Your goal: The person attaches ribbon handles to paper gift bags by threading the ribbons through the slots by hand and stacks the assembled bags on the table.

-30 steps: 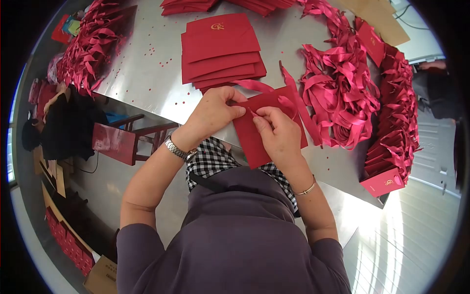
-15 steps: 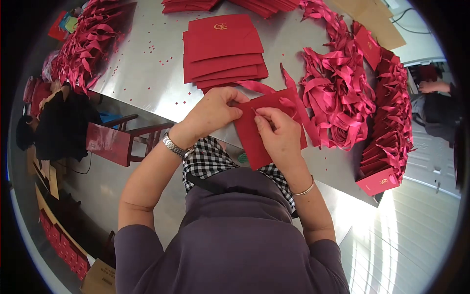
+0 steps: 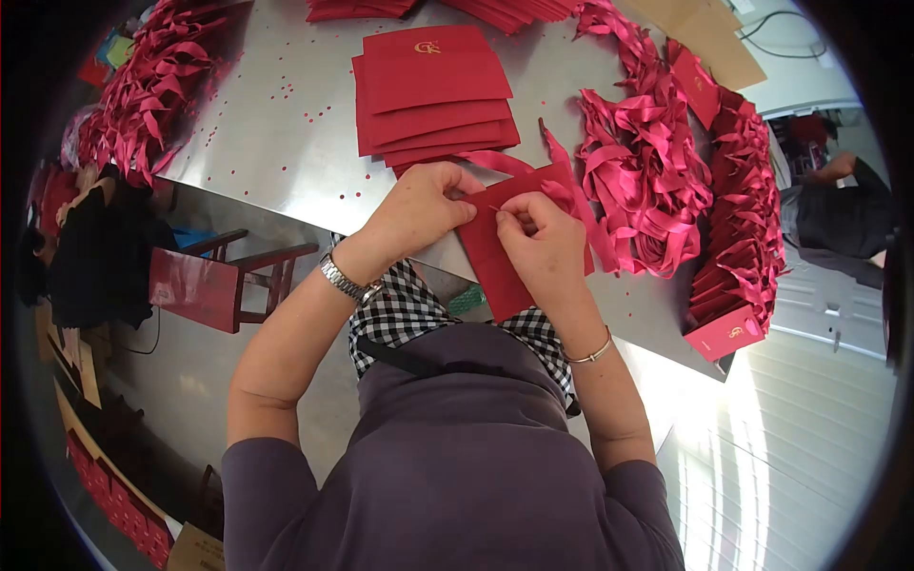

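A flat red paper bag (image 3: 497, 281) is tilted in front of me at the table's edge. My left hand (image 3: 424, 211) pinches its upper left edge between thumb and fingers. Over the face of the bag my right hand (image 3: 545, 243) is closed, thumb against forefinger, on the thin tip of a ribbon that just shows at the fingertips. A pink-red satin ribbon (image 3: 562, 196) lies over the bag's right part, partly behind my right hand. Just beyond my hands is a stack of red bags (image 3: 433, 76), the top one with a gold logo.
On the metal table (image 3: 276, 133) are small red dots of paper. A heap of ribbons (image 3: 647, 190) lies to the right, beside a row of ribboned bags (image 3: 738, 238). More ribboned bags (image 3: 148, 90) lie far left. A red stool (image 3: 200, 285) and other people are nearby.
My right hand has shifted slightly up and left over the bag, its fingers curled closer. My left hand keeps its hold. The whole view has shifted a little.
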A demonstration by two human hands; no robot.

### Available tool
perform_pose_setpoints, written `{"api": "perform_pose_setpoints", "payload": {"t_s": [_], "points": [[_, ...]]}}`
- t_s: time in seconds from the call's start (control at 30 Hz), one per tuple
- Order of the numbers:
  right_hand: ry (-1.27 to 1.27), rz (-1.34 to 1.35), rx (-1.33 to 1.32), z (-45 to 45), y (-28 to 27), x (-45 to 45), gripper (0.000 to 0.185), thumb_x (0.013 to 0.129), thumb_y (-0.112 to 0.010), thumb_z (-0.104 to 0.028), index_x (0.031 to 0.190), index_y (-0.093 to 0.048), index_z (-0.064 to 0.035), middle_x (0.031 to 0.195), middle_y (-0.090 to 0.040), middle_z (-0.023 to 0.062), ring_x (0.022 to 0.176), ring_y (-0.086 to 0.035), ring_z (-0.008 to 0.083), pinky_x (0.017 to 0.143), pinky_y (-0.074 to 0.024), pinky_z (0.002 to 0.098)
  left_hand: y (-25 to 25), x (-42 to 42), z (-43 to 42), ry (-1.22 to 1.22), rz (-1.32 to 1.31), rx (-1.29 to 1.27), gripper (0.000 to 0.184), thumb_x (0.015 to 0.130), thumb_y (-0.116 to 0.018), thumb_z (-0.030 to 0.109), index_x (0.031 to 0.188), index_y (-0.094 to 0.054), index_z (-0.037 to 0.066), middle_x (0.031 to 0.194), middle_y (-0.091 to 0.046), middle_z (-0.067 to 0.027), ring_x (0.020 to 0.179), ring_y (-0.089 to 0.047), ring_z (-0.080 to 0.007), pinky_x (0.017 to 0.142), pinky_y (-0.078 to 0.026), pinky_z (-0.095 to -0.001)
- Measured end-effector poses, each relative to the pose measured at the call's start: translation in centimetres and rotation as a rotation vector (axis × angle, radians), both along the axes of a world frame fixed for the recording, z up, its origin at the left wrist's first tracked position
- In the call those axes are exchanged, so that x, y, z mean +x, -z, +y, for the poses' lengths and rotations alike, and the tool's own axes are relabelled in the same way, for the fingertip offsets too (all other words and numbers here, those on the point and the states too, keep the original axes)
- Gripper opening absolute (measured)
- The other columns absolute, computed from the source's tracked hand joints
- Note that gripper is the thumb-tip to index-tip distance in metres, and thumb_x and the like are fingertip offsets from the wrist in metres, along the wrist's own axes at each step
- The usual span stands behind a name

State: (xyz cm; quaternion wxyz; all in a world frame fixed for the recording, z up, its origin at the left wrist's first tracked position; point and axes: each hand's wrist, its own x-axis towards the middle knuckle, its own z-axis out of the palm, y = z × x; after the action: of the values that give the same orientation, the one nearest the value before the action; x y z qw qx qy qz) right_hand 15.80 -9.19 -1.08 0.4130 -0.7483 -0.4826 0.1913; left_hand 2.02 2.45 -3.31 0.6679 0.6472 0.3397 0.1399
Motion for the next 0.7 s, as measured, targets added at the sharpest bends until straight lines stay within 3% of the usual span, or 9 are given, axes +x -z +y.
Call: {"api": "perform_pose_setpoints", "payload": {"t_s": [0.03,0.27,0.33,0.37,0.5,0.57,0.6,0.63,0.7], "points": [[-0.007,-0.028,-0.005,0.0,0.1,-0.1,0.009,0.079,-0.066,-0.011,0.083,-0.063,-0.0036,0.068,-0.065,0.0112,0.060,-0.065,0.0236,0.057,-0.0503,0.0326,0.5,-0.1,0.0,-0.024,-0.032,0.029,0.027,0.077,-0.068,0.005,0.103,-0.066,-0.002,0.089,-0.068,-0.0100,0.082,-0.063,-0.0150,0.076,-0.050,-0.0285],[-0.033,-0.301,0.051,0.9,-0.1,-1.0,0.008,0.077,-0.065,-0.010,0.076,-0.059,-0.0038,0.066,-0.062,0.0118,0.059,-0.064,0.0267,0.054,-0.0500,0.0366,-0.2,0.1,-0.4,-0.040,-0.010,0.174,0.024,0.076,-0.066,0.005,0.099,-0.067,-0.002,0.089,-0.069,-0.0150,0.082,-0.066,-0.0206,0.076,-0.051,-0.0310],[-0.088,-0.749,0.051,0.7,0.5,-1.7,0.012,0.078,-0.062,-0.011,0.073,-0.053,-0.0050,0.064,-0.060,0.0118,0.058,-0.063,0.0278,0.053,-0.0508,0.0381,-0.3,0.4,-0.8,-0.070,-0.008,0.249,0.020,0.076,-0.064,0.004,0.094,-0.068,-0.003,0.087,-0.069,-0.0175,0.081,-0.067,-0.0251,0.074,-0.052,-0.0326],[-0.118,-0.836,0.008,0.6,-0.2,-2.3,0.015,0.079,-0.061,-0.012,0.071,-0.049,-0.0067,0.062,-0.058,0.0114,0.057,-0.062,0.0281,0.052,-0.0512,0.0378,-0.1,0.6,-1.0,-0.111,-0.043,0.309,0.017,0.076,-0.063,0.003,0.091,-0.068,-0.004,0.085,-0.069,-0.0190,0.079,-0.068,-0.0274,0.072,-0.053,-0.0335],[0.003,-0.712,-0.009,0.9,0.4,-1.9,0.012,0.079,-0.062,-0.011,0.073,-0.053,-0.0040,0.065,-0.061,0.0120,0.060,-0.064,0.0285,0.054,-0.0515,0.0391,-0.7,1.1,-1.6,-0.146,-0.029,0.339,0.017,0.075,-0.063,0.003,0.090,-0.067,-0.004,0.085,-0.068,-0.0205,0.079,-0.068,-0.0288,0.071,-0.053,-0.0338],[0.149,0.035,-0.087,1.1,0.5,-1.4,0.010,0.078,-0.063,-0.011,0.076,-0.058,-0.0026,0.069,-0.064,0.0123,0.063,-0.065,0.0296,0.057,-0.0518,0.0410,-1.0,1.2,-1.8,-0.186,0.027,0.325,0.016,0.077,-0.065,0.003,0.092,-0.066,-0.003,0.091,-0.067,-0.0179,0.084,-0.066,-0.0292,0.076,-0.051,-0.0352],[0.180,0.045,-0.073,0.9,0.5,-1.4,0.009,0.078,-0.064,-0.011,0.079,-0.061,-0.0027,0.072,-0.066,0.0125,0.066,-0.065,0.0309,0.060,-0.0519,0.0424,-0.8,1.1,-2.1,-0.168,0.029,0.334,0.016,0.077,-0.065,0.003,0.092,-0.066,-0.003,0.091,-0.067,-0.0179,0.084,-0.066,-0.0292,0.076,-0.051,-0.0352],[0.195,0.049,-0.062,0.8,0.5,-1.5,0.009,0.078,-0.064,-0.011,0.079,-0.061,-0.0027,0.072,-0.066,0.0125,0.066,-0.065,0.0309,0.060,-0.0519,0.0424,-0.4,1.0,-2.3,-0.167,-0.008,0.562,0.015,0.076,-0.065,0.002,0.091,-0.065,-0.002,0.091,-0.066,-0.0176,0.085,-0.064,-0.0315,0.077,-0.050,-0.0373],[0.151,-0.372,0.129,0.3,0.9,-2.3,0.009,0.078,-0.064,-0.011,0.078,-0.059,-0.0030,0.071,-0.064,0.0127,0.064,-0.064,0.0310,0.058,-0.0515,0.0419,-0.9,1.0,-2.5,-0.195,-0.082,1.041,0.011,0.074,-0.064,0.002,0.085,-0.063,0.000,0.091,-0.061,-0.0169,0.087,-0.058,-0.0365,0.078,-0.048,-0.0426]]}}
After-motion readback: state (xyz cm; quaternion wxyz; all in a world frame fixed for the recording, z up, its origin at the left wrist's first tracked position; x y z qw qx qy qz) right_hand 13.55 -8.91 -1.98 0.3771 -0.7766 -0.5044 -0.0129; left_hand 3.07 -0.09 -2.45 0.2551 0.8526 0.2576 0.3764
